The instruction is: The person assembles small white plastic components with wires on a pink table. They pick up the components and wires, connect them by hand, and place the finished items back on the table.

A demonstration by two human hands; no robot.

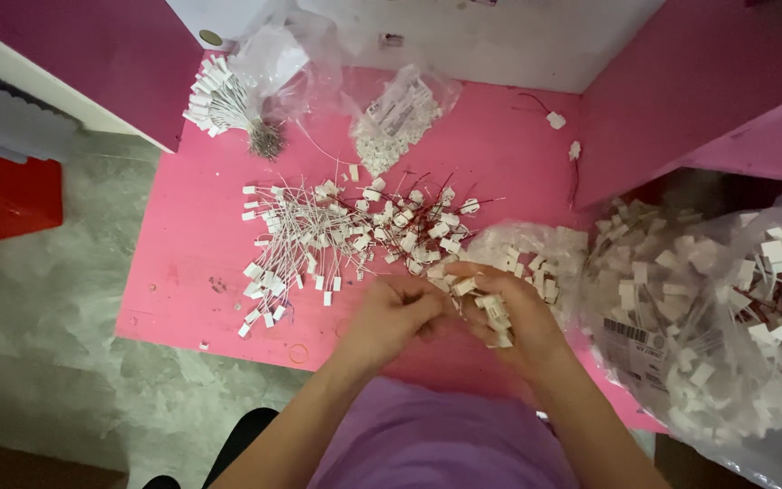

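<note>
- Left hand (389, 319) low over the near edge of the pink tabletop (183, 272), fingers curled and pinched toward the right hand, apparently on a single small piece; blurred, so exact contents cannot be told.
- Right hand (510, 312) just beside it, fingers touching, clenched round a cluster of small white plastic connectors (492, 312) spilling from the palm.
- Just beyond the left hand: a loose spread of thin white wires tipped with white plastic plugs (300, 244), fanned out flat, some ends trailing toward the table's near edge.
- Beyond both hands, between them: a tangle of red-wired white plugs (418, 222), mixed in with the white ones.
- Right beside the right hand: a small clear plastic bag of white connectors (536, 258), open, touching the knuckles.
- Further out on the right-hand side: a large clear plastic sack (717, 317) bulging with white plugs and red wires, by far the biggest heap in view.
- Far beyond the left hand: a tied bundle of white-plugged wires (224, 104) and a sealed clear packet of white parts (395, 118), both well apart from the hands.
- Judging progress: one neat bundle tied off, a fair spread loose on the table, a full sack waiting, so most of the handling looks undone.
</note>
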